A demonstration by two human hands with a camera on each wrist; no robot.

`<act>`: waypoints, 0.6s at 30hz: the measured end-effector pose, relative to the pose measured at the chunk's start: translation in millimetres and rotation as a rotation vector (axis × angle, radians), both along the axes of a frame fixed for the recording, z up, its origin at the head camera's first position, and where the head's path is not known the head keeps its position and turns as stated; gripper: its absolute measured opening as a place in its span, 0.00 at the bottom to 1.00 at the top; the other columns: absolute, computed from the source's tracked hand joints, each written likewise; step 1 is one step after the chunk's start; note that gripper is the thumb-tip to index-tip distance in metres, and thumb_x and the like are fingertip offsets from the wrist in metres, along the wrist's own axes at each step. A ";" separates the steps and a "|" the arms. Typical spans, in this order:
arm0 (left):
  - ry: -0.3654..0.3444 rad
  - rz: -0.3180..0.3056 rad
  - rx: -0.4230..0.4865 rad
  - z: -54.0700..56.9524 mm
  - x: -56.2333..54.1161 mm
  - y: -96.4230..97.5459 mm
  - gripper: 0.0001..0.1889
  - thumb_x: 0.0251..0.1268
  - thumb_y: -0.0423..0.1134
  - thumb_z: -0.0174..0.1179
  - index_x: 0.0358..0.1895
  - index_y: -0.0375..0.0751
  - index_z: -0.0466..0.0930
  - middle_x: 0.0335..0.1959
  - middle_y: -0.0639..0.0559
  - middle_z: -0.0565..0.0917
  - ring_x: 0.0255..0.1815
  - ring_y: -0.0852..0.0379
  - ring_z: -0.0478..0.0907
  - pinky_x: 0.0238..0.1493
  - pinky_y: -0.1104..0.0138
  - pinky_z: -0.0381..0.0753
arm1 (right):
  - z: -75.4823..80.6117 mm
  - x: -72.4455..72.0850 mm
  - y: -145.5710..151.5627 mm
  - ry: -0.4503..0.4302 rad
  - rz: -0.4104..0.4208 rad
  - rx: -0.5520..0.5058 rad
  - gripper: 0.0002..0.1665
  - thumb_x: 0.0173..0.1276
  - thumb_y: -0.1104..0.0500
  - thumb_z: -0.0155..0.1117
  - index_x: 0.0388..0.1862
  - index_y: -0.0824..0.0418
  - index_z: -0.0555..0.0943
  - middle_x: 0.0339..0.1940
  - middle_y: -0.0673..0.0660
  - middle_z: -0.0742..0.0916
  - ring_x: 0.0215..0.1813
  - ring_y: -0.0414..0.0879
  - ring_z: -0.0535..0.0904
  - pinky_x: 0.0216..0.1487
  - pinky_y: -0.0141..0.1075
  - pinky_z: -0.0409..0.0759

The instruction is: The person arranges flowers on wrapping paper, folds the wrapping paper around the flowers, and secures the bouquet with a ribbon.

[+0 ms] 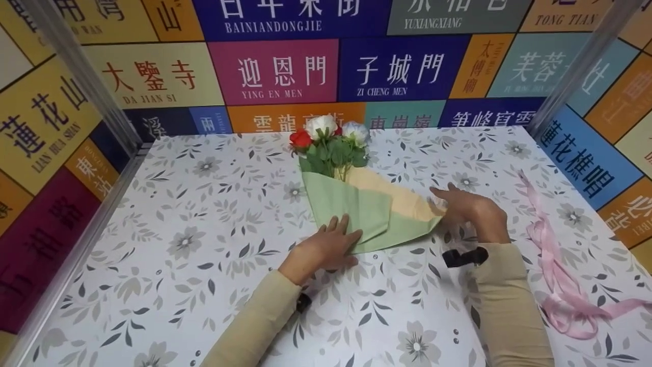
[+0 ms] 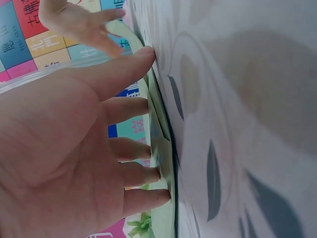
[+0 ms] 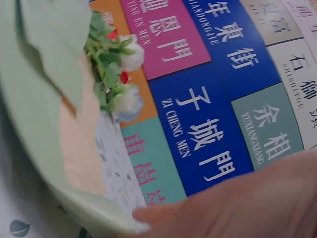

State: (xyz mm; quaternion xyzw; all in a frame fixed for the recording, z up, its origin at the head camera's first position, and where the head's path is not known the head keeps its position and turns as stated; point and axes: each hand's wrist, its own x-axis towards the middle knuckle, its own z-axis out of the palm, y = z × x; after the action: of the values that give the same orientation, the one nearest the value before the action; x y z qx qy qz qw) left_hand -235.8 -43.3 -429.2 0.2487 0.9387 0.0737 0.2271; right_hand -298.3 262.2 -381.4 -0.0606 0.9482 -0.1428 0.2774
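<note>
1. Your left hand [image 1: 324,247] presses the green wrapping paper [image 1: 342,202], fingers straight.
2. Your right hand [image 1: 473,209] pinches the paper's right corner.
3. Rose bouquet [image 1: 333,150] lies partly in the paper on the bench [image 1: 229,239].

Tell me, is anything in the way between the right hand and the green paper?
No, nothing I can see. The right hand is up against the right corner of the green paper. The pink ribbon lies on that hand's other side, and the left hand rests farther left, so neither blocks it.
</note>
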 end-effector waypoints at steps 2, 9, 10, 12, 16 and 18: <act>-0.003 -0.003 0.001 0.9 -0.2 -0.3 0.36 0.76 0.54 0.52 0.81 0.53 0.50 0.84 0.40 0.39 0.84 0.41 0.37 0.83 0.51 0.47 | 1.5 -0.5 -2.1 0.091 0.078 -0.059 0.49 0.63 0.57 0.69 0.80 0.56 0.58 0.81 0.75 0.46 0.78 0.77 0.47 0.71 0.67 0.63; 0.016 -0.007 0.044 1.9 -2.1 -1.2 0.33 0.76 0.53 0.52 0.80 0.53 0.56 0.83 0.39 0.42 0.84 0.41 0.40 0.82 0.51 0.49 | 14.4 1.3 -11.6 0.304 0.189 -0.133 0.20 0.63 0.69 0.65 0.54 0.64 0.86 0.78 0.73 0.62 0.79 0.75 0.50 0.76 0.64 0.54; 0.036 -0.011 0.054 1.7 -2.6 -1.3 0.31 0.76 0.52 0.53 0.78 0.53 0.59 0.83 0.39 0.44 0.84 0.40 0.43 0.81 0.50 0.51 | 16.5 2.4 -13.6 0.329 0.185 -0.142 0.17 0.63 0.69 0.66 0.51 0.64 0.87 0.78 0.72 0.63 0.79 0.74 0.50 0.77 0.64 0.53; 0.094 -0.026 0.087 0.9 -3.3 -2.2 0.25 0.76 0.51 0.54 0.71 0.50 0.71 0.80 0.37 0.56 0.80 0.40 0.57 0.76 0.51 0.64 | 20.8 5.2 -18.1 0.384 0.190 -0.168 0.13 0.64 0.68 0.68 0.48 0.64 0.88 0.79 0.70 0.63 0.79 0.73 0.51 0.77 0.64 0.53; 0.216 -0.021 0.193 -0.6 -5.1 -4.9 0.15 0.74 0.51 0.57 0.48 0.44 0.82 0.60 0.40 0.74 0.55 0.48 0.76 0.55 0.55 0.81 | 28.6 11.8 -31.3 0.533 0.214 -0.228 0.12 0.64 0.65 0.71 0.46 0.63 0.89 0.81 0.67 0.61 0.80 0.70 0.54 0.77 0.62 0.57; 0.273 -0.002 0.250 0.7 -6.0 -6.3 0.17 0.74 0.53 0.56 0.42 0.41 0.83 0.53 0.40 0.77 0.49 0.48 0.77 0.51 0.56 0.82 | 30.7 15.3 -41.1 0.624 0.232 -0.257 0.11 0.63 0.65 0.71 0.45 0.63 0.89 0.82 0.65 0.60 0.79 0.68 0.57 0.75 0.61 0.61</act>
State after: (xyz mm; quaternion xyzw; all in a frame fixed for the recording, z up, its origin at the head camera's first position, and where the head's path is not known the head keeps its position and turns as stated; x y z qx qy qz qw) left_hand -241.8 -49.6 -428.5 0.2834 0.9441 0.1552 0.0648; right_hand -283.0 221.1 -350.8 -0.2428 0.9483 -0.2032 -0.0212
